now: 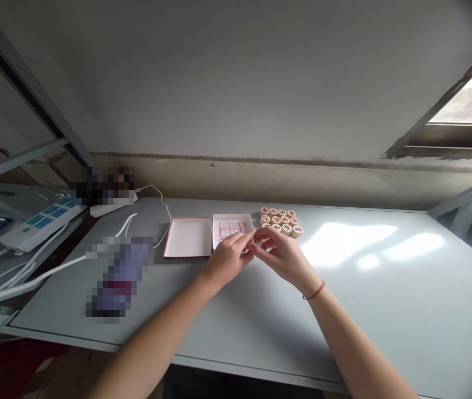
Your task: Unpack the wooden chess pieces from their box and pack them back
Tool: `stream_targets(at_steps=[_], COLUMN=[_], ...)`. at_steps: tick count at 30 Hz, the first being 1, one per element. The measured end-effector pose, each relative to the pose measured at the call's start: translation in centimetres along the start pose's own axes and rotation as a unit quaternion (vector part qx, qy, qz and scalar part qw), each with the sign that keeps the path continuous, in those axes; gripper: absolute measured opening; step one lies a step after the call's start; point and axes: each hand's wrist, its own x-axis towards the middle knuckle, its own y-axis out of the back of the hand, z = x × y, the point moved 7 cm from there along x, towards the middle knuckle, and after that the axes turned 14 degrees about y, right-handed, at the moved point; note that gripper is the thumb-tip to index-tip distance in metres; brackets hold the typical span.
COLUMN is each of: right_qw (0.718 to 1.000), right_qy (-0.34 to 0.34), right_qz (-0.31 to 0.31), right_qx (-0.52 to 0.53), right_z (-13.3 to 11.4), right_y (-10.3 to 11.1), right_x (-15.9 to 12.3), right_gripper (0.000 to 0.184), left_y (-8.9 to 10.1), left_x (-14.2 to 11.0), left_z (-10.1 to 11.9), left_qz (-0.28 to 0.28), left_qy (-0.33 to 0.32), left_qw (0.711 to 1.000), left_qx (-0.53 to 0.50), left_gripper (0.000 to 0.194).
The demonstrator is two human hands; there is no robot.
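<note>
My left hand and my right hand meet at the fingertips over the front right corner of a small opened box. The fingers of both are curled in and closed. Whatever lies between them is too small or hidden to make out. The box's left half is a shallow white tray with a red edge. Its right half holds a paper sheet with red lines, partly covered by my fingers. Just behind my right hand, round wooden Chinese chess pieces stand grouped in rows, with red and black characters on top.
A blurred purple-blue object lies on the grey table, left of the box. White power strips and cables crowd the left end. A wall closes off the back, and bright light patches fall on the tabletop's right side.
</note>
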Motion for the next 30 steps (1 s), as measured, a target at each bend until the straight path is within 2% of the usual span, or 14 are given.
stream_targets(at_steps=[3,6,9,12,16,30], right_qw=[0.998,0.984,0.971,0.959,0.951,0.945], right_qy=[-0.021,-0.066,-0.1,-0.127,-0.136,-0.115], right_qz=[0.045,0.093,0.035,-0.023,-0.059,-0.074], right_qx=[-0.028,-0.136,-0.215,-0.252,-0.27,-0.296], right_z=[1.2,3.5,5.6,7.0,7.6,8.5], right_y=[2.8,6.5,8.0,7.7,6.5,5.3], right_x=[-0.1,-0.7,-1.3,-1.7,-1.7,-1.5], right_gripper=[0.029,0.03,0.026,0.022,0.022,0.015], left_y=[0.3,0.9,1.2,1.4,1.3,1.1], left_x=[0.1,0.4,0.6,0.7,0.7,0.6], left_z=[0.2,0.0,-0.4,-0.6,-0.8,-0.7], left_qz=[0.0,0.009,0.016,0.015,0.005,-0.019], left_qy=[-0.008,-0.005,0.0,0.004,0.01,0.015], left_qw=[1.0,1.0,1.0,1.0,1.0,1.0], left_qx=[0.001,-0.002,0.0,-0.002,0.001,0.008], left_gripper=[0.039,0.035,0.029,0.026,0.023,0.018])
